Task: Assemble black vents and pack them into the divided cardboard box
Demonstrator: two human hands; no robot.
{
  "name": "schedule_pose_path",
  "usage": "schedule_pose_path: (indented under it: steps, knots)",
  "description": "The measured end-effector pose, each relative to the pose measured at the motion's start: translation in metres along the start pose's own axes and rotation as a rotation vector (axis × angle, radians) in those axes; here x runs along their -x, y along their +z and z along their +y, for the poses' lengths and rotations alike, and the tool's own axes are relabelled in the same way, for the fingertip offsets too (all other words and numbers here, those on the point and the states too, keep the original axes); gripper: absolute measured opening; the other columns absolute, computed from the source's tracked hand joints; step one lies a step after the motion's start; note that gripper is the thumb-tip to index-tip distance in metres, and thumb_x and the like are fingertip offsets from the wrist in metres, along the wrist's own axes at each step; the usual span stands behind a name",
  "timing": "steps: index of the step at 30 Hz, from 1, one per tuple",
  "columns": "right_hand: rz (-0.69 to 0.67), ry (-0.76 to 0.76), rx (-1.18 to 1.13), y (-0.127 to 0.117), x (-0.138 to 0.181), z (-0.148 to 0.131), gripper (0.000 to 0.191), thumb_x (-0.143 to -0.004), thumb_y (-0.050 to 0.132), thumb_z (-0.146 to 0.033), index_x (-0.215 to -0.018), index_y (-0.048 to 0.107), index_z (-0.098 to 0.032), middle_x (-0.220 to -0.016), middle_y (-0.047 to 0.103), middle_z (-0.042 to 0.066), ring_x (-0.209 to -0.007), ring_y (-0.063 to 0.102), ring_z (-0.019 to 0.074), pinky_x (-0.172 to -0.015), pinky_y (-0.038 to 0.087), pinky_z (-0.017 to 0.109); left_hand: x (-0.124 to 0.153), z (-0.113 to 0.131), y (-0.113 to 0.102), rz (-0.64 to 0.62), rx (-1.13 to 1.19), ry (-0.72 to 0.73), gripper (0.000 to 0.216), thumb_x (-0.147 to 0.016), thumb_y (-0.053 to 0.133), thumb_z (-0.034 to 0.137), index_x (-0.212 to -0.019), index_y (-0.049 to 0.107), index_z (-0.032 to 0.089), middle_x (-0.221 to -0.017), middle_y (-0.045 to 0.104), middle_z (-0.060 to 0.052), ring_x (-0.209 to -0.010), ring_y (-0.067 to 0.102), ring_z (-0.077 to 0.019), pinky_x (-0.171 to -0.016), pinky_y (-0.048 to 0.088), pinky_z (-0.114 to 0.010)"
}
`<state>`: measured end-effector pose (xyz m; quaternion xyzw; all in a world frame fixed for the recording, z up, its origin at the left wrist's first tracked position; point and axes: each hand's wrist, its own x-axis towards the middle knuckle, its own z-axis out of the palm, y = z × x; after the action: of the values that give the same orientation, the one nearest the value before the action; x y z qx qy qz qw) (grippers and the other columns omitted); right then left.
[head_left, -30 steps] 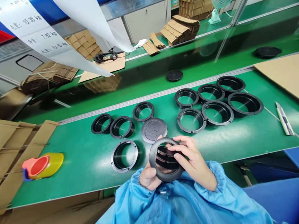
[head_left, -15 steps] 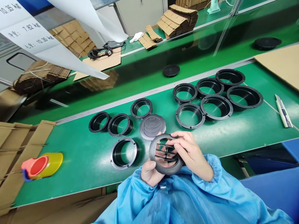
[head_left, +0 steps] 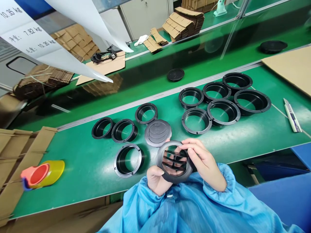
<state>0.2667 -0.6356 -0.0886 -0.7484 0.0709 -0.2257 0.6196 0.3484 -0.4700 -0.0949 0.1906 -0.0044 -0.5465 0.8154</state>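
Note:
A round black vent grille [head_left: 174, 160] with slats is held upright close to my body over the table's front edge. My left hand [head_left: 156, 180] grips its lower left rim from behind. My right hand [head_left: 202, 160] pinches its right rim, fingers curled over the slats. Just beyond it a grey round cover [head_left: 158, 132] lies flat on the green table [head_left: 80, 174]. A black flanged ring [head_left: 128, 160] sits to the left of the grille.
Three smaller black rings [head_left: 124, 130] stand in the middle-left, several larger ones [head_left: 222, 111] at the right. A yellow and red tape dispenser [head_left: 41, 172] and flat cardboard [head_left: 17, 161] lie at left. A white cutter [head_left: 292, 116] and a cardboard sheet [head_left: 291, 68] lie at right.
The grille has been turned in my hands, so its slats now show at a different angle. Both hands keep their hold; the view shifted slightly.

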Motion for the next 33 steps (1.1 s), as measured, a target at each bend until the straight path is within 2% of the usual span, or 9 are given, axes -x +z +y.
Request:
schedule_pose_path:
  steps: [10,18,25,33]
  knots:
    - [-0.003,0.017,-0.026,-0.001,0.004,0.001,0.031,-0.111,0.041,-0.035,-0.118,0.069,-0.026,-0.122,0.057,0.005,-0.123,0.047,0.0205,-0.106,0.036,0.034,-0.003,-0.001,0.005,-0.011,0.023,-0.004,0.092,-0.065,0.055,0.025,-0.154,0.033,0.019,-0.162,0.033,-0.010,-0.152,0.019,-0.0372,-0.124,0.010,-0.060]
    - [-0.033,-0.007,0.009,-0.001,0.010,0.002,0.035,-0.112,0.038,-0.039,-0.130,0.066,-0.030,-0.133,0.050,0.006,-0.127,0.044,0.0235,-0.108,0.036,0.038,-0.006,-0.003,0.007,0.030,0.044,0.037,0.085,-0.074,0.056,0.029,-0.155,0.031,0.027,-0.158,0.040,-0.006,-0.152,0.023,-0.0346,-0.123,0.012,-0.060]
    - [-0.039,0.009,-0.013,-0.002,0.012,0.004,0.036,-0.112,0.037,-0.042,-0.131,0.066,-0.032,-0.134,0.049,0.006,-0.127,0.044,0.0260,-0.108,0.037,0.043,-0.006,-0.003,0.007,0.022,0.049,0.049,0.080,-0.080,0.057,0.033,-0.155,0.031,0.027,-0.154,0.047,-0.007,-0.152,0.024,-0.0329,-0.124,0.010,-0.057]
    - [-0.053,0.024,-0.021,-0.002,0.014,0.005,0.038,-0.112,0.034,-0.044,-0.132,0.065,-0.033,-0.137,0.048,0.006,-0.130,0.042,0.0255,-0.110,0.036,0.040,-0.007,-0.005,0.007,0.032,0.035,0.049,0.080,-0.082,0.057,0.035,-0.156,0.030,0.028,-0.155,0.046,-0.008,-0.151,0.025,-0.0347,-0.124,0.010,-0.060]
